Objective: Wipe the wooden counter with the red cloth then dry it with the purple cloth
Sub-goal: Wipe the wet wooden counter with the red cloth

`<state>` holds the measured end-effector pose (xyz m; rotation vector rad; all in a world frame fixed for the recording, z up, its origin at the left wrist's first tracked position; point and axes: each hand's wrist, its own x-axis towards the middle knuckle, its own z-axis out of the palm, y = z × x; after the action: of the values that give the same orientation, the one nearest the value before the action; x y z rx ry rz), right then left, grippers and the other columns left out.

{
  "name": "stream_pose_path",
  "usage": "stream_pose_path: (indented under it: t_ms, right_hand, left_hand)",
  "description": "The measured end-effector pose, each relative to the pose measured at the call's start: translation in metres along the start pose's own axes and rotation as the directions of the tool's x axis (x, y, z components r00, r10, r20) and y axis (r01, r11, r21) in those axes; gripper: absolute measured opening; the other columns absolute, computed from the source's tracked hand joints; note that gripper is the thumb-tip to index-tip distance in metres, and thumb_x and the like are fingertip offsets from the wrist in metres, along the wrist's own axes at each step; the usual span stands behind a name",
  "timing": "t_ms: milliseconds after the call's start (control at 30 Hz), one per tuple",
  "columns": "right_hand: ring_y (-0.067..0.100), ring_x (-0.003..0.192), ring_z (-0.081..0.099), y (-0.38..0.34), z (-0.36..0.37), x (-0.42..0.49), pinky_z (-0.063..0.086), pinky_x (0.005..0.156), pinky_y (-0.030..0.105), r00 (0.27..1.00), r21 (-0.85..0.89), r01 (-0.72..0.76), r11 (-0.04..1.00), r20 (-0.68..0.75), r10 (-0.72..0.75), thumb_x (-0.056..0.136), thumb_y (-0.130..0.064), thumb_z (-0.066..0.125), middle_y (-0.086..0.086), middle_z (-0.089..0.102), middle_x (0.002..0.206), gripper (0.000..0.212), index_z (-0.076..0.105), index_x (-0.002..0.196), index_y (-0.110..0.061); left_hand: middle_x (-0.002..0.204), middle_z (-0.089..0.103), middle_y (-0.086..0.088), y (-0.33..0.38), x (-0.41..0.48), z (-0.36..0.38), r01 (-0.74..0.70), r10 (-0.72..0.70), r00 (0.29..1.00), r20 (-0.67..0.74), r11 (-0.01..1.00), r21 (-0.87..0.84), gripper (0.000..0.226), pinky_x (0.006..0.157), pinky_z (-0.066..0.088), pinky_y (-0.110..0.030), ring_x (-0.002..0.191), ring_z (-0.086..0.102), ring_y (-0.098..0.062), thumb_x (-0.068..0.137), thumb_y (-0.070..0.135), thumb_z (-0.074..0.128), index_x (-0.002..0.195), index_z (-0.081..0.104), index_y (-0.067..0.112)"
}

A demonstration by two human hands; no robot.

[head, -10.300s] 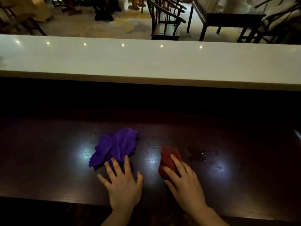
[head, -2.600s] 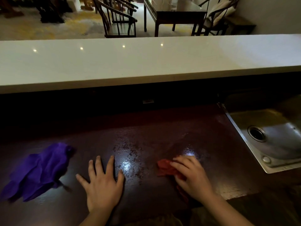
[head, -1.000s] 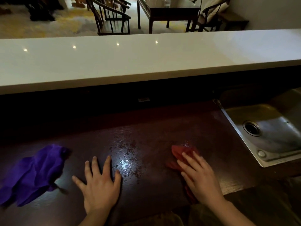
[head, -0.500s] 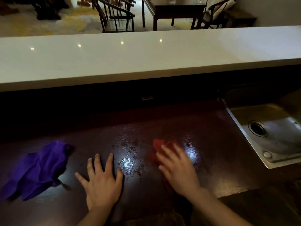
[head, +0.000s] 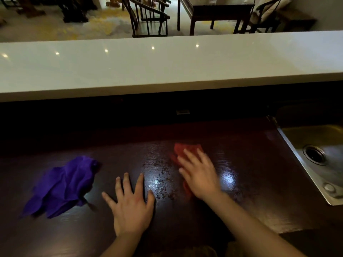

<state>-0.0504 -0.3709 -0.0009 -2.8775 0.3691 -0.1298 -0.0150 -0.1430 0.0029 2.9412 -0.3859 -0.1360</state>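
The dark wooden counter [head: 246, 164] stretches across the lower half of the view, with wet streaks glinting at its middle. My right hand [head: 199, 173] lies flat on the red cloth [head: 181, 149], pressing it to the wood; the cloth shows past my fingertips and under my palm. My left hand [head: 130, 204] rests palm down on the counter with fingers spread, holding nothing. The purple cloth [head: 63, 186] lies crumpled to the left of my left hand, untouched.
A steel sink [head: 315, 158] with a drain is set into the counter at the right. A raised white ledge [head: 167, 65] runs along the back. Chairs [head: 148, 17] and a dark table [head: 219, 10] stand in the room beyond.
My right hand has slid the red cloth away from me and a little right, after sweeping it left half a second ago. My left hand and the purple cloth stay put.
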Motion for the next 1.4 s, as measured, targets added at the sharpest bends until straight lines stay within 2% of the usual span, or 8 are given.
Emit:
stream_pose_path:
  t_ms: [167,367,433,700,933,1067,1233,1400]
  right_hand:
    - [0.024,0.143,0.031,0.006,0.006,-0.054,0.026,0.117,0.043,0.959,-0.01,0.28,0.96,0.044,-0.279,0.099,-0.049,0.037,-0.01,0.039,0.153,0.042,0.041,0.14,-0.042]
    - [0.031,0.146,0.02,0.025,-0.006,0.066,0.019,0.119,0.045,0.978,-0.004,-0.208,0.978,-0.033,0.208,0.099,-0.045,0.04,-0.004,0.035,0.156,0.044,0.045,0.142,-0.034]
    - [0.033,0.145,0.017,0.006,-0.001,0.083,0.015,0.119,0.046,0.969,0.014,-0.245,0.969,-0.028,0.246,0.099,-0.048,0.039,-0.005,0.033,0.157,0.046,0.045,0.142,-0.035]
    - [0.028,0.141,0.035,-0.034,0.008,-0.004,0.028,0.116,0.046,0.953,0.017,0.294,0.956,0.07,-0.295,0.098,-0.049,0.039,-0.009,0.044,0.15,0.041,0.049,0.137,-0.04]
    - [0.03,0.146,0.019,-0.018,0.004,0.091,0.018,0.119,0.045,0.991,-0.014,-0.132,0.991,-0.02,0.132,0.098,-0.043,0.04,-0.004,0.036,0.155,0.045,0.043,0.143,-0.036]
    - [0.03,0.146,0.019,-0.075,0.019,0.103,0.016,0.119,0.045,0.996,0.022,0.086,0.996,0.033,-0.087,0.097,-0.047,0.041,-0.007,0.037,0.154,0.044,0.046,0.14,-0.038]
    - [0.023,0.145,0.026,-0.062,0.025,0.021,0.019,0.119,0.041,0.881,0.046,0.463,0.885,0.081,-0.466,0.098,-0.05,0.038,-0.012,0.042,0.151,0.04,0.047,0.135,-0.041]
    - [0.026,0.143,0.03,-0.039,0.015,0.058,0.026,0.117,0.045,0.976,0.01,0.215,0.977,0.017,-0.215,0.098,-0.042,0.043,-0.006,0.045,0.15,0.041,0.05,0.138,-0.036]
  left_hand:
    - [0.154,0.035,-0.015,-0.002,0.001,0.002,-0.007,0.007,1.0,-0.003,1.0,0.003,0.063,0.109,0.01,-0.074,0.145,0.019,-0.035,0.087,0.056,0.025,0.144,0.041,0.033]
    - [0.151,0.039,-0.015,-0.002,0.002,0.006,-0.017,0.017,1.0,-0.021,1.0,-0.002,0.06,0.108,0.013,-0.075,0.144,0.023,-0.035,0.087,0.055,0.03,0.141,0.044,0.033]
    - [0.15,0.04,-0.015,-0.003,0.002,0.006,-0.017,0.017,1.0,-0.022,1.0,0.002,0.059,0.108,0.013,-0.075,0.143,0.024,-0.036,0.087,0.054,0.032,0.14,0.045,0.033]
    - [0.153,0.036,-0.014,-0.004,0.0,0.004,-0.017,0.018,1.0,-0.009,1.0,0.009,0.061,0.11,0.011,-0.073,0.146,0.02,-0.034,0.088,0.053,0.027,0.143,0.042,0.031]
    - [0.151,0.04,-0.015,-0.004,0.002,0.009,-0.026,0.026,0.999,-0.032,1.0,0.001,0.063,0.107,0.014,-0.075,0.144,0.024,-0.035,0.086,0.053,0.034,0.143,0.043,0.027]
    - [0.149,0.043,-0.014,-0.005,0.003,0.009,-0.022,0.02,0.998,-0.061,0.999,-0.033,0.068,0.108,0.015,-0.074,0.143,0.028,-0.034,0.086,0.053,0.033,0.146,0.038,0.023]
    - [0.151,0.041,-0.01,-0.009,0.001,0.009,-0.023,0.014,0.996,-0.083,0.994,-0.11,0.065,0.111,0.011,-0.071,0.145,0.025,-0.029,0.089,0.052,0.03,0.148,0.033,0.026]
    - [0.15,0.043,-0.012,-0.007,0.002,0.009,-0.029,0.023,0.997,-0.072,0.997,-0.076,0.058,0.111,0.012,-0.072,0.144,0.027,-0.032,0.089,0.05,0.032,0.14,0.046,0.026]
